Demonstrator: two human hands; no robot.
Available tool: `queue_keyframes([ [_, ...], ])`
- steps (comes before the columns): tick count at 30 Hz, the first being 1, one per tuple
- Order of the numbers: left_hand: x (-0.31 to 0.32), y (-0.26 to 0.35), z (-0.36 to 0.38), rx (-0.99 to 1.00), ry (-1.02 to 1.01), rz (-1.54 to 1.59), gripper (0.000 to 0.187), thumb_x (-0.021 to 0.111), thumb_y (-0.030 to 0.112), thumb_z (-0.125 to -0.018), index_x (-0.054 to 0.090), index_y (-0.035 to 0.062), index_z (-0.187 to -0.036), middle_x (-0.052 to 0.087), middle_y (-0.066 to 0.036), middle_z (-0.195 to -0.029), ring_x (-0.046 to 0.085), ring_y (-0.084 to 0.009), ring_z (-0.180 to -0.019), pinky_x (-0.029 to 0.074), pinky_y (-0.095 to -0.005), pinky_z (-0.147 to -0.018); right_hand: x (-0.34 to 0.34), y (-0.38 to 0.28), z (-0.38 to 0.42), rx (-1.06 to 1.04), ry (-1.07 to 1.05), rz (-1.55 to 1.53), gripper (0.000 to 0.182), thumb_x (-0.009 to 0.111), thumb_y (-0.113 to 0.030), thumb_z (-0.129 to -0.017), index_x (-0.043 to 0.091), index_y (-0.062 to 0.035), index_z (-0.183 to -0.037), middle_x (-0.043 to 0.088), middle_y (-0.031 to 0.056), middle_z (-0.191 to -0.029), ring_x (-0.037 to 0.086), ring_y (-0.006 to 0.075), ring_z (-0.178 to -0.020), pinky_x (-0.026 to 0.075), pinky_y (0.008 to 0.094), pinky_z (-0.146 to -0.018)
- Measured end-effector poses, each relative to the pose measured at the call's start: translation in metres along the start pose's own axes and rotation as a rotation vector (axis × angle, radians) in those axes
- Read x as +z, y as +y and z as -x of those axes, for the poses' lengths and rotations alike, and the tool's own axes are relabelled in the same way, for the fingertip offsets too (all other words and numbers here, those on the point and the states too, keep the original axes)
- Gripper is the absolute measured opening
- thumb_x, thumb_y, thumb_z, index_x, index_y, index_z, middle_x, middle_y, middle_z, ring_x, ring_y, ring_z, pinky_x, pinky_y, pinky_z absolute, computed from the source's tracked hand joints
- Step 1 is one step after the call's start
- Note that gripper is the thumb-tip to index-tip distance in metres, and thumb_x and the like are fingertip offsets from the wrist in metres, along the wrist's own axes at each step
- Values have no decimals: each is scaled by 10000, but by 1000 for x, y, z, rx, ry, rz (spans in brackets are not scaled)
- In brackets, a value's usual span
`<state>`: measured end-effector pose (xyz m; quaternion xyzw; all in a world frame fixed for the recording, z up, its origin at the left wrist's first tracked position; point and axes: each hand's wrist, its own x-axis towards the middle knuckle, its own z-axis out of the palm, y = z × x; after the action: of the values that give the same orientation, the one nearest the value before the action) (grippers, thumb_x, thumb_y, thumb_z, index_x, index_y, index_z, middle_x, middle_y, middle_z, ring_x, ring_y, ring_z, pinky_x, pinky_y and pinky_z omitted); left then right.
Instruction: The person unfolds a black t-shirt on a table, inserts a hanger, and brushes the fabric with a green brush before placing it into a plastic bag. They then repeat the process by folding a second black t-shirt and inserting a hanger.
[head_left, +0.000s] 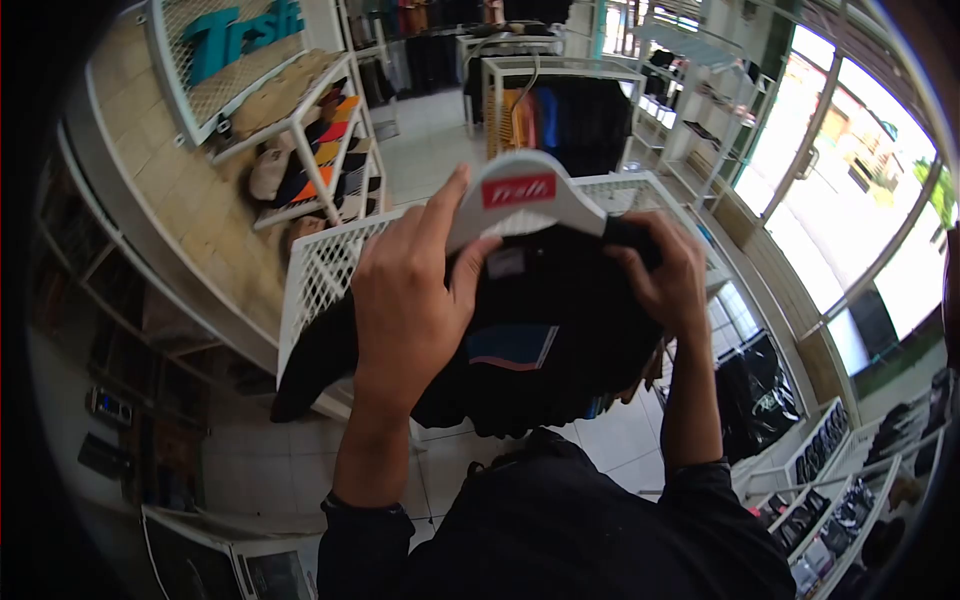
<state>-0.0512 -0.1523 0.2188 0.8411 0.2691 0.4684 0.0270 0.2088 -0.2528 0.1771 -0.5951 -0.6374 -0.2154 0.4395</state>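
A black shirt (590,300) with a blue printed patch hangs in front of me on a white hanger (580,208) that bears a red label. On the hanger's left side is my left hand (415,275), thumb against the hanger near the collar and index finger raised. My right hand (665,265) pinches the shirt's black shoulder cloth at the hanger's right arm. Behind and beneath the shirt, a white mesh-topped rack (325,265) is partly covered.
Caps sit on a white shelf (330,180) at the upper left. Farther back stands a rack of clothes (575,115). Glass doors are on the right, above a black plastic bag (757,385). Shelves with small goods (825,500) fill the lower right.
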Motion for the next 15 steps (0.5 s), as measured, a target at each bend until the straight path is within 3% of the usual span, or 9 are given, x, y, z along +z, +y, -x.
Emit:
queue_keyframes([
  [3, 17, 20, 3, -66, -115, 266, 496, 754, 176, -934, 567, 29, -1369, 741, -226, -1039, 747, -363, -915, 566, -422, -797, -8, 8, 24, 59, -84, -102, 291, 812, -162, -815, 702, -47, -1059, 723, 131, -950, 723, 312, -908, 540, 404, -830],
  [7, 34, 22, 7, -121, -279, 359, 406, 732, 150, -948, 556, 6, -1284, 740, -231, -1015, 755, -363, -880, 569, -407, -752, -24, 39, 39, 254, -199, -336, 367, 700, -323, -958, 718, -24, -1170, 723, 124, -1054, 693, 240, -1034, 518, 379, -910],
  [9, 39, 23, 18, -173, -389, 307, 331, 689, 165, -970, 528, 25, -1223, 739, -241, -887, 749, -412, -851, 561, -478, -731, -5, 92, 51, 465, -58, -509, 364, 636, -344, -1014, 743, -19, -1138, 715, 123, -1002, 676, 202, -968, 504, 340, -908],
  [10, 41, 24, 25, -196, -427, 297, 341, 699, 182, -968, 523, 17, -1210, 732, -254, -877, 744, -423, -837, 560, -477, -723, -3, 112, 54, 567, -38, -369, 359, 637, -344, -1020, 744, -17, -1124, 711, 127, -996, 675, 211, -937, 508, 339, -896],
  [11, 43, 27, 29, -199, -433, 302, 341, 699, 182, -968, 523, 17, -1210, 732, -254, -877, 744, -423, -837, 560, -477, -723, -1, 130, 55, 633, -67, -274, 347, 661, -344, -1004, 735, -42, -1157, 709, 149, -1086, 675, 250, -1006, 502, 354, -922],
  [13, 44, 36, 37, -235, -476, 366, 345, 702, 195, -968, 525, 14, -1203, 726, -254, -860, 732, -438, -798, 549, -480, -700, 18, 192, 78, 537, -69, 52, 408, 702, -373, -961, 694, -103, -1267, 658, 182, -1257, 629, 326, -1154, 473, 442, -998],
  [14, 45, 39, 40, -245, -484, 334, 347, 705, 210, -970, 528, 8, -1191, 719, -252, -843, 723, -445, -774, 538, -482, -679, 22, 211, 83, 537, -76, 39, 408, 702, -373, -961, 694, -103, -1267, 658, 182, -1257, 629, 326, -1154, 473, 442, -998],
  [15, 44, 45, 39, -259, -483, 320, 347, 705, 210, -970, 528, 8, -1191, 719, -252, -843, 723, -445, -774, 538, -482, -679, 28, 226, 87, 532, -140, 189, 467, 699, -405, -948, 656, -137, -1328, 609, 191, -1341, 582, 363, -1228, 437, 498, -1036],
])
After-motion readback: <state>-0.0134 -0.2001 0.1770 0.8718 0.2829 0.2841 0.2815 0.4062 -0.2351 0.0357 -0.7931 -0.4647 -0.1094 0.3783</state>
